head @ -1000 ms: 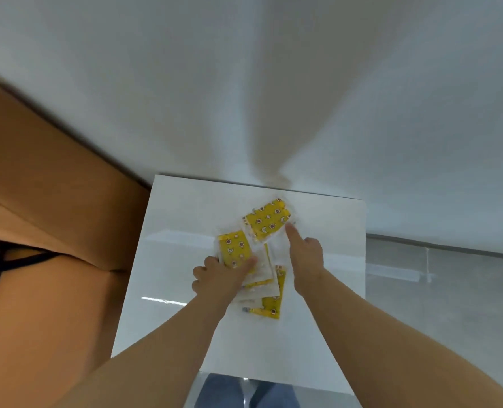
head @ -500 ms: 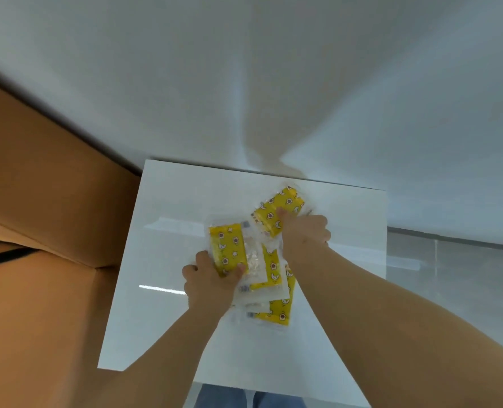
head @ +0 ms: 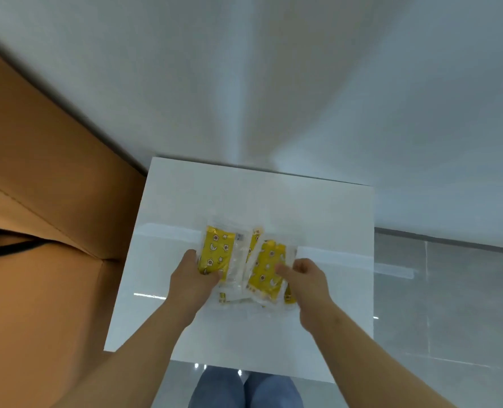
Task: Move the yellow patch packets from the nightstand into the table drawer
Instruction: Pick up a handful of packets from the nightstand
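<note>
Since a second ago the yellow patch packets (head: 254,245) have been gathered: the one that lay toward the back edge now sits in the heap with the rest, at the middle of the nightstand (head: 185,201) top. I see the left hand (head: 193,279) gripping the near end of the left packet (head: 215,253), fingers round its left side and thumb on its face. The right hand (head: 307,279) pinches the right packet (head: 266,265), thumb pressed on the yellow face, other fingers curled. More packets lie overlapping beneath and between. Glare on the clear wrappers and the two hands hide their edges, so I cannot count them. Just beside the nightstand's left edge stands a tan upholstered panel (head: 53,172), with a black strap (head: 12,248) at the frame's border. A white wall (head: 274,83) rises behind the back edge. Grey floor tiles (head: 450,304) lie to the right, and the person's jeans (head: 244,390) show below the front edge.
</note>
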`<state>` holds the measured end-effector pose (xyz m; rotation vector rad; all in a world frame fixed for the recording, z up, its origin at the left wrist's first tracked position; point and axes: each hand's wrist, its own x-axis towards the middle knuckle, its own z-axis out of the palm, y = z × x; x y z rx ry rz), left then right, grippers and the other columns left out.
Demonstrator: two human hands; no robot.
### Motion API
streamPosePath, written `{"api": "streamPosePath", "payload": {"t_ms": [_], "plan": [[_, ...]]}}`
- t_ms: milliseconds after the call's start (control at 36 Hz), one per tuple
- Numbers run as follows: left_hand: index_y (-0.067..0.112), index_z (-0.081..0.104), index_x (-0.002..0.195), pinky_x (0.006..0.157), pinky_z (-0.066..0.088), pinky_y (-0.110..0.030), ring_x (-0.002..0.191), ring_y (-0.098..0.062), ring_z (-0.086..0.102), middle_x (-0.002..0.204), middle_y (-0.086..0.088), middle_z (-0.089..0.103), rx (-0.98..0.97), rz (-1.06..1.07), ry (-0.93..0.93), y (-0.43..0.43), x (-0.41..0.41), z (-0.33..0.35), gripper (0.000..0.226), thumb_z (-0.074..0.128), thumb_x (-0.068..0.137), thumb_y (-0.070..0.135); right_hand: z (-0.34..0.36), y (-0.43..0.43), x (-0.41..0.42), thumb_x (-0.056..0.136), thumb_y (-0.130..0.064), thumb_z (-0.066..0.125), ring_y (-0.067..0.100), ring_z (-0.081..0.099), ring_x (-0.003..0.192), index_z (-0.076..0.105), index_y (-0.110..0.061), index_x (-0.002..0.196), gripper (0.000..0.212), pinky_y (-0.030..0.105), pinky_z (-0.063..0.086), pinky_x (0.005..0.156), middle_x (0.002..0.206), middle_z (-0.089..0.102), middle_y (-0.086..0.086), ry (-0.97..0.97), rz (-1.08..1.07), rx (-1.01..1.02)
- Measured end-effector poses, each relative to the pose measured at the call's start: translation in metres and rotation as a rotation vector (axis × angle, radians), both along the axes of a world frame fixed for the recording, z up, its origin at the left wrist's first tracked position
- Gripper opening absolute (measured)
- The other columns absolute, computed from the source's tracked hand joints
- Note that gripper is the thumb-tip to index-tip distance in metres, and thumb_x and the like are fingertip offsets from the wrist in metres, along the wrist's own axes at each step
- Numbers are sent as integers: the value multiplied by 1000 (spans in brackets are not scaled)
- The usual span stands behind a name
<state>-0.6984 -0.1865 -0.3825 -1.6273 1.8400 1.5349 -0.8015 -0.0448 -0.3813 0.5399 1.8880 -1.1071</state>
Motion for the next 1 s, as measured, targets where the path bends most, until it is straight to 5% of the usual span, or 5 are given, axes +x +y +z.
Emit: {"api": "streamPosePath", "payload": {"t_ms": [139, 250, 472, 667, 1000], "plan": [[19, 43, 114, 77, 47, -33, 93, -23, 55, 102, -2, 57, 72, 61, 45, 2, -1, 4, 42, 65, 82, 2, -4, -12, 24, 78, -18, 71, 27, 54, 78, 46, -15, 66, 28, 25, 42, 55, 115, 53, 16, 50, 59, 8], [25, 35, 123, 86, 46, -36, 102, -22, 53, 109, 0, 54, 184, 113, 103, 3, -2, 5, 59, 66, 81, -3, -5, -10, 20, 83, -15, 66, 21, 50, 69, 48, -13, 72, 21, 28, 41, 58, 98, 56, 19, 119, 105, 6], [13, 59, 109, 100, 44, -39, 105, -26, 60, 113, -9, 66, 441, 299, 166, 2, -6, 15, 31, 66, 82, 0, 11, -8, 6, 90, -12, 59, 16, 59, 72, 46, -19, 81, 18, 28, 52, 65, 87, 59, 5, 45, -92, -126], [11, 62, 102, 79, 52, -34, 91, -22, 65, 99, -7, 70, 542, 457, 378, -1, -21, 68, 22, 58, 85, -1, 59, -9, -11, 92, -15, 56, 16, 64, 81, 47, -22, 109, 20, 37, 55, 75, 93, 63, 1, 64, -253, -304], [19, 62, 103, 68, 58, -35, 83, -17, 69, 91, 2, 73, 362, 321, 682, 23, -48, 200, 22, 53, 90, 3, 193, 12, -26, 94, -14, 52, 22, 67, 89, 62, -15, 99, 11, 43, 54, 86, 100, 69, 7, 202, -388, -686]]}}
